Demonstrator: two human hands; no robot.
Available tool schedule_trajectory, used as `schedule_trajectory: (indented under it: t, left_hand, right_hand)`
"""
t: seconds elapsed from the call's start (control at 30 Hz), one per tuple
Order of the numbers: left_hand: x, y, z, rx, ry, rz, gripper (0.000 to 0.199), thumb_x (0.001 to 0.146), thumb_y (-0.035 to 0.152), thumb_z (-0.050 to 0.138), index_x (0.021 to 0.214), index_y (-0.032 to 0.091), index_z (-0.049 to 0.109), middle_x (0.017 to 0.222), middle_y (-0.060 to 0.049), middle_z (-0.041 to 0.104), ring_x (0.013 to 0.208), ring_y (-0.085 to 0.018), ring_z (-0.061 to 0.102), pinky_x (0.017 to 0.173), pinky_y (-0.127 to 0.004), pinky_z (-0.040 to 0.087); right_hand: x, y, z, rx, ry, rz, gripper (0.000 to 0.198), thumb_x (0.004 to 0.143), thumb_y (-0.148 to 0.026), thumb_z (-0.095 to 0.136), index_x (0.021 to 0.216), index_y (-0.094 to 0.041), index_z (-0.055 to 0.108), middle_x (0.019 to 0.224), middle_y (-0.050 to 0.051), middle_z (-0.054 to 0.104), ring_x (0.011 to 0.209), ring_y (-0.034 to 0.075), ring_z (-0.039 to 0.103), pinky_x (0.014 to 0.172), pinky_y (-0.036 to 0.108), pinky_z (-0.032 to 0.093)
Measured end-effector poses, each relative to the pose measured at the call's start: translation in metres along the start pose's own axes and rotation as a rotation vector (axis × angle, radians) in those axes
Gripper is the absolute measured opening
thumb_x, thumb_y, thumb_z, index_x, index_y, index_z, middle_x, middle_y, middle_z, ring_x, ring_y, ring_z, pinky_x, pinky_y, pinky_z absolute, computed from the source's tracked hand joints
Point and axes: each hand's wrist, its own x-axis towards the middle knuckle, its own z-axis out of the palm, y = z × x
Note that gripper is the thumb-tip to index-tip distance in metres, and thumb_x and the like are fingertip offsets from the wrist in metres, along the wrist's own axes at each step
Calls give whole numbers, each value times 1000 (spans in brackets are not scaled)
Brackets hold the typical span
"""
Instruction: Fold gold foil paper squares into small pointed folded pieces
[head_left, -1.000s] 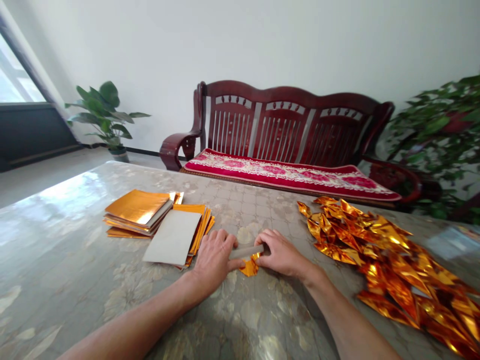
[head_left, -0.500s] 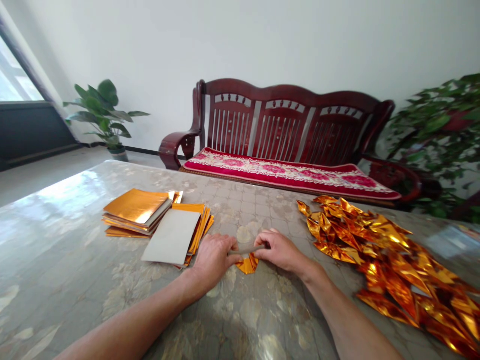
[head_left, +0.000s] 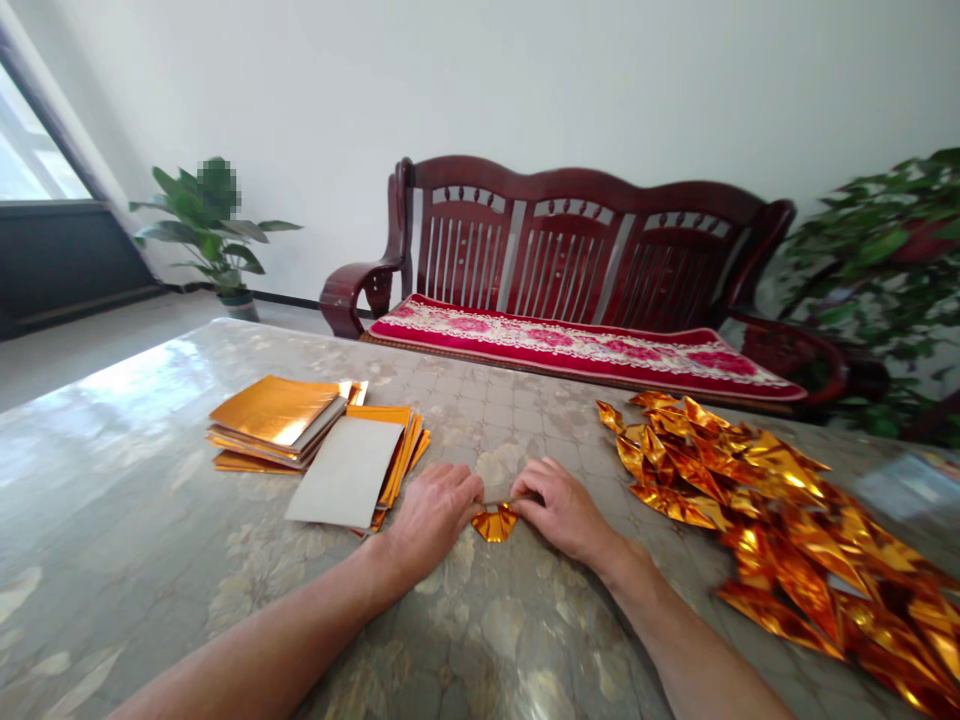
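Observation:
Between my two hands, just above the table, is a partly folded piece of gold foil paper [head_left: 495, 524], its shiny orange side showing in a small fan shape. My left hand [head_left: 441, 508] pinches its left end with thumb and fingers. At the right end, my right hand [head_left: 559, 505] grips it the same way. The ends of the paper are hidden by my fingers. Close to my left hand lies a stack of foil paper sheets [head_left: 346, 470], a grey-white back uppermost. Behind it to the left sits another stack with a gold sheet [head_left: 274, 408] on top.
Many folded gold foil pieces [head_left: 780, 510] are heaped on the right of the table [head_left: 225, 610], which has a glossy patterned cover. A clear plastic item [head_left: 907, 485] lies beyond them. A dark wooden bench [head_left: 570, 240] stands behind, between two green plants.
The paper's grey upper edge has been turned down, so more of the gold fan shows. Both hands stay in nearly the same place, fingers still on the ends.

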Motion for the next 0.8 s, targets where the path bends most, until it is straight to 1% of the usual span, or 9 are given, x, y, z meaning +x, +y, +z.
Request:
schedule_trajectory:
  t: [0.1, 0.2, 0.3, 0.43, 0.53, 0.67, 0.73, 0.8]
  left_hand:
    - [-4, 1, 0, 80, 6, 62, 15, 98, 27, 52, 86, 22, 60, 85, -1, 61, 82, -19, 55, 72, -34, 36]
    - [-10, 2, -2, 130, 1, 123, 11, 97, 24, 53, 88, 22, 59, 86, -2, 60, 83, -21, 53, 72, -35, 37]
    - [-14, 4, -6, 161, -34, 162, 7, 96, 22, 54, 91, 21, 59, 90, -3, 60, 85, -22, 53, 74, -36, 38]
    - [-17, 8, -9, 186, -94, 191, 8, 96, 20, 52, 95, 21, 60, 94, -4, 61, 86, -22, 53, 76, -36, 39]
    - [-21, 11, -9, 187, -100, 196, 11, 97, 19, 51, 93, 20, 61, 92, -5, 61, 84, -22, 53, 75, -36, 39]
    - [-24, 13, -7, 174, -60, 182, 20, 99, 25, 47, 85, 20, 61, 84, -4, 60, 81, -22, 55, 73, -37, 39]
    - [-22, 14, -7, 163, -52, 150, 25, 100, 28, 45, 83, 20, 62, 82, -4, 61, 81, -22, 56, 73, -36, 39]
    - [-18, 14, -7, 140, -62, 80, 26, 100, 31, 46, 83, 20, 62, 84, -4, 63, 83, -21, 58, 74, -35, 40]
  right_hand:
    - [-2, -3, -1, -9, 36, -88, 11, 87, -15, 65, 79, -22, 62, 82, 1, 61, 87, 18, 53, 76, 29, 40]
    - [-2, -4, -3, -5, 29, -162, 12, 90, -15, 59, 83, -23, 64, 82, 2, 62, 85, 19, 53, 75, 31, 41]
    - [-3, -3, -5, -7, 16, -219, 15, 92, -17, 56, 84, -23, 66, 82, 3, 63, 85, 20, 54, 76, 33, 43]
    - [-5, 0, -9, 39, -5, -267, 20, 94, -16, 52, 90, -24, 70, 83, 4, 64, 85, 19, 55, 79, 33, 44]
    - [-6, 1, -12, 83, -27, -253, 17, 94, -19, 55, 90, -23, 71, 86, 4, 65, 86, 18, 57, 79, 32, 44]
    - [-5, 0, -10, 95, -20, -176, 25, 95, -24, 56, 74, -21, 68, 79, 2, 63, 81, 16, 56, 77, 30, 43]
    - [-4, -1, -8, 92, -8, -135, 18, 91, -22, 62, 74, -21, 67, 79, 1, 62, 83, 16, 57, 78, 29, 43]
    - [-3, -1, -8, 74, -22, -91, 6, 86, -20, 69, 80, -21, 67, 83, 0, 63, 86, 17, 57, 78, 29, 42]
